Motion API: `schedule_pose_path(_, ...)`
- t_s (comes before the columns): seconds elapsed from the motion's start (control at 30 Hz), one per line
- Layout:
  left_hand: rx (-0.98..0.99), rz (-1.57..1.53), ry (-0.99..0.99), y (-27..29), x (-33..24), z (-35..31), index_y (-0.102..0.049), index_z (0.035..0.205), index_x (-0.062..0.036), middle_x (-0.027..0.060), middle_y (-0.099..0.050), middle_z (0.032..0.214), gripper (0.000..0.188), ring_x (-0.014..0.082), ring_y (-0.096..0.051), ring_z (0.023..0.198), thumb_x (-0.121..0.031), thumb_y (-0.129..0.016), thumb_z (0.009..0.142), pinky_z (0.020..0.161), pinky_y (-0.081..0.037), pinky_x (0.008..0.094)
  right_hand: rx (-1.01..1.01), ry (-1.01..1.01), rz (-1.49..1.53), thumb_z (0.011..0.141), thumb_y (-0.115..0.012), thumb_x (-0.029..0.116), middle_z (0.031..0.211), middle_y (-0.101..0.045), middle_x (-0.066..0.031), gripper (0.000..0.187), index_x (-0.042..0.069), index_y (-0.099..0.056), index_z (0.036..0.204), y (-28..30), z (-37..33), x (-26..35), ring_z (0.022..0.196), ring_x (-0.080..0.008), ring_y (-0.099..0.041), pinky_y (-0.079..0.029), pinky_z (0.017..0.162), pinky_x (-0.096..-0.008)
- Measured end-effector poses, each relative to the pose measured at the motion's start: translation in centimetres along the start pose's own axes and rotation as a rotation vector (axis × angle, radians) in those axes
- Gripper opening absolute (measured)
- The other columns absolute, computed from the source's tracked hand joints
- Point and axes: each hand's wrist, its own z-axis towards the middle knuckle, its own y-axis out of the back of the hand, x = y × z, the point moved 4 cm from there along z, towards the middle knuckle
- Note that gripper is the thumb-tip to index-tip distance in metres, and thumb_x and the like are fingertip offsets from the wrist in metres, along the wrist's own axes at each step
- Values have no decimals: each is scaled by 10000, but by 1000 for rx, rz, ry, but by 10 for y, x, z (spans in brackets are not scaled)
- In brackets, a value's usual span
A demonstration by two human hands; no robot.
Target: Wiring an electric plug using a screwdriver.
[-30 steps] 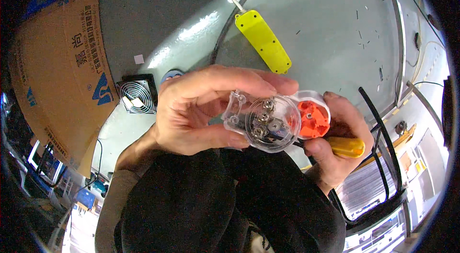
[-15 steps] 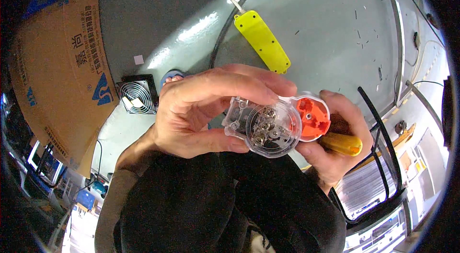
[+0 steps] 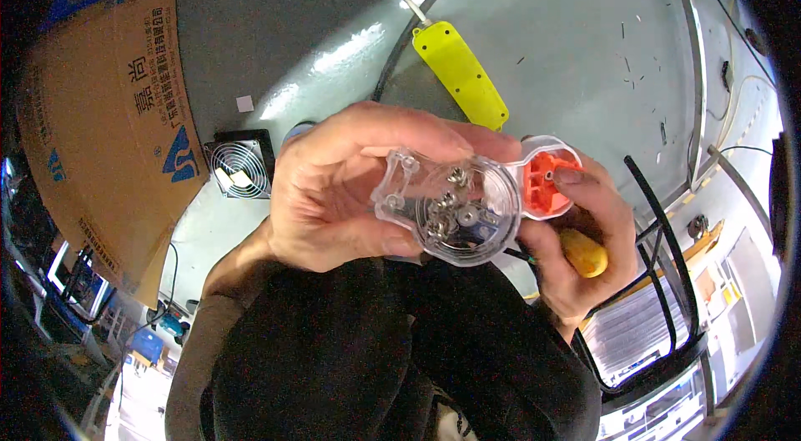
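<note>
My left hand (image 3: 334, 191) is closed on a clear plastic housing (image 3: 405, 207), fingers along its far edge and thumb along the near one. Its round part contains several metal screws and fittings. Against its right side sits a white-rimmed round part (image 3: 546, 142) with an orange insert (image 3: 541, 182). A fingertip of my right hand (image 3: 596, 220) presses on the orange insert, and the thumb lies just below. Tucked in the right palm is a yellow-handled tool (image 3: 584, 253), apparently a screwdriver. A thin dark rod shows left of the right thumb; I cannot tell whether it belongs to the tool.
Beyond my hands a yellow power strip (image 3: 461, 74) with a pale cable lies on the grey floor. At left stand a large cardboard box (image 3: 108, 141) and a small fan (image 3: 240, 167). A black metal frame (image 3: 663, 224) rises at right. Dark scraps dot the floor.
The clear housing has shifted slightly left and tilted. My right fingertip has come onto the orange insert, and the yellow handle has swung left and now points more toward me.
</note>
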Motion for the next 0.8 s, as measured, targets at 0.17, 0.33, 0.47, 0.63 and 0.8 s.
schedule_pose_path(0.17,-115,-25,137,-1,0,-2,-338,1252,-44,421,-441,1163,567,410,-579,1013,-301,-638,845,803,-521,433,201,235,-341,682,-735,50,884,-641,-195,284,-41,-621,926,2,4,6,750,-285,-652,-514,639,-294)
schedule_pose_path(0.33,43,99,2,3,-4,4,-343,1240,-18,440,-376,1212,552,414,-594,983,-277,-636,849,787,-529,441,-60,-408,141,626,-827,279,765,-660,-62,486,-52,-625,919,8,-14,-10,657,-106,-610,-467,590,-226)
schedule_pose_path(0.47,14,-150,49,-4,0,2,-389,1217,12,459,-304,1254,492,419,-606,952,-189,-642,846,792,-527,448,143,-544,237,490,-866,347,719,-640,-63,591,-43,-646,877,3,-17,-15,626,-128,-597,-437,567,-230)
schedule_pose_path(0.63,148,-26,-12,-1,4,3,-396,1235,34,460,-342,1223,518,441,-560,1032,-61,-660,800,826,-510,442,257,-176,246,515,-856,366,830,-611,-133,601,-59,-640,881,-1,-7,-26,737,-223,-567,-429,664,-305)
schedule_pose_path(0.8,125,-29,-60,3,2,4,-428,1203,37,444,-398,1181,528,466,-474,1132,-110,-699,775,869,-480,467,155,-352,601,587,-837,277,1024,-593,-207,528,-69,-635,931,-11,-11,-26,906,-261,-581,-453,772,-336)
